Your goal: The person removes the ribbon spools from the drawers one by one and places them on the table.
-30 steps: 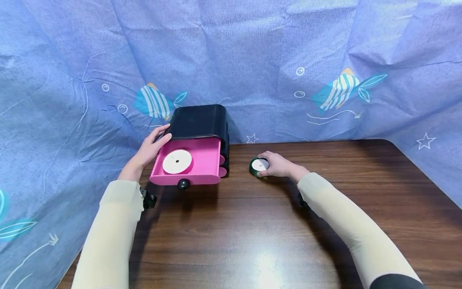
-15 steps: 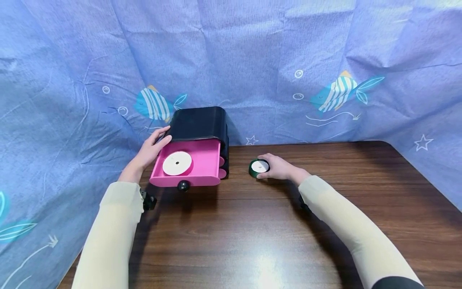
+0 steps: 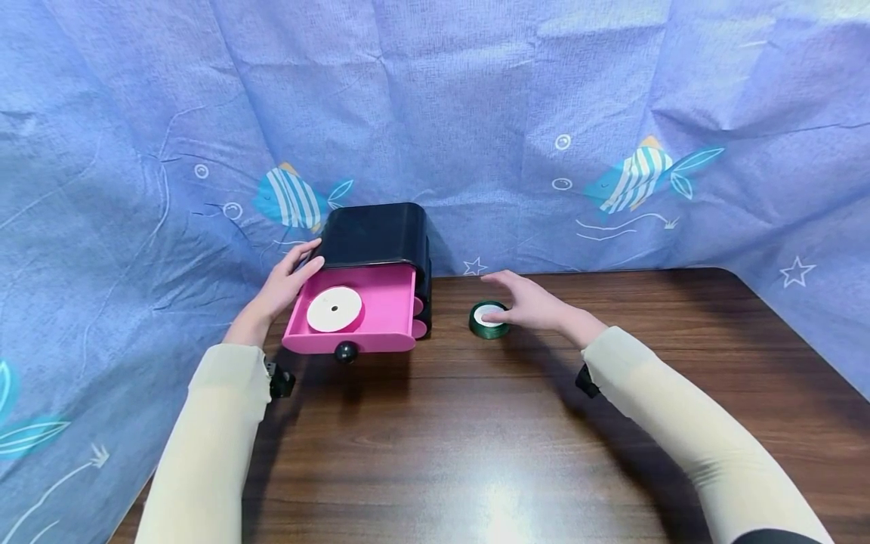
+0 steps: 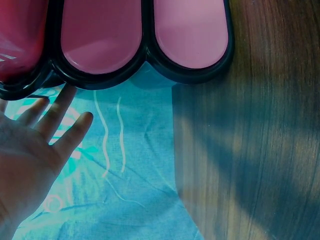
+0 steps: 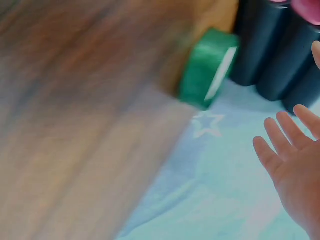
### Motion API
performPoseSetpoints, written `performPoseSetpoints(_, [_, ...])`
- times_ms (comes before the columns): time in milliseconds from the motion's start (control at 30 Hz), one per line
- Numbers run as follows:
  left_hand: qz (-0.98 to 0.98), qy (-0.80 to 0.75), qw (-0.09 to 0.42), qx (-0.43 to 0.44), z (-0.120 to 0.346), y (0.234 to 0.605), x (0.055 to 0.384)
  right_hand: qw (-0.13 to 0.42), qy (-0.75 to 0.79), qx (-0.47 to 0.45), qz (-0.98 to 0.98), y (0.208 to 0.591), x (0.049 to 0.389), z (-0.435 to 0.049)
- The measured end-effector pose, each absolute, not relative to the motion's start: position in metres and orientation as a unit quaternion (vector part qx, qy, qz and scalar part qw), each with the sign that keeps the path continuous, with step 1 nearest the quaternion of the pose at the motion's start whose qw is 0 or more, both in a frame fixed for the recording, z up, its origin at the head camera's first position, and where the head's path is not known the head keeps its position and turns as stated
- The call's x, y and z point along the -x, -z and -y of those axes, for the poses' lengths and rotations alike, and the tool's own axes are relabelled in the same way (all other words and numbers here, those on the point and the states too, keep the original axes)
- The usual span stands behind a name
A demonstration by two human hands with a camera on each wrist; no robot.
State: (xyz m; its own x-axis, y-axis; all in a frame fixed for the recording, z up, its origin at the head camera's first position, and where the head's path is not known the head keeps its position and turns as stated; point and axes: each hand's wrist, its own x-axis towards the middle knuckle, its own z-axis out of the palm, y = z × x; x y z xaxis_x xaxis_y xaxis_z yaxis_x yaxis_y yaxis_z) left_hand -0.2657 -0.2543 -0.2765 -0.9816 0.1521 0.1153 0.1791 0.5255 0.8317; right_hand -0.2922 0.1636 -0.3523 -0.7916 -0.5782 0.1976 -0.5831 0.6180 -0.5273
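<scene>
A black cabinet (image 3: 374, 233) with pink drawers stands at the back left of the table. Its top drawer (image 3: 384, 302) is pulled out, and a white-faced spool (image 3: 334, 309) with a small centre hole lies inside. My left hand (image 3: 277, 285) rests on the cabinet's left side, fingers extended; the left wrist view shows them spread by the black casing (image 4: 145, 45). A green ribbon spool (image 3: 488, 319) lies flat on the table to the right of the cabinet. Just above and beside it hovers my right hand (image 3: 533, 302), fingers spread, holding nothing.
A black ball knob (image 3: 346, 352) sticks out from the drawer front. Lower pink drawers (image 4: 192, 30) are closed. Behind the brown wooden table (image 3: 435, 438) hangs a blue curtain (image 3: 476, 136) with fish prints.
My right hand has let go of the green ribbon spool, opened its fingers and lifted slightly away. The left hand and the drawer have stayed in place.
</scene>
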Motion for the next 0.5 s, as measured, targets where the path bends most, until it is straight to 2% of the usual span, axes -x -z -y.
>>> performPoseSetpoints(300, [0.875,0.475,0.017,0.088,0.272,0.302,0.294,0.035,-0.342,-0.380,0.859,0.321,0.275,-0.146])
performPoseSetpoints(500, [0.874,0.479,0.014,0.086,0.268,0.295,0.287,0.053,-0.363,-0.405,0.837,0.307,0.263,-0.127])
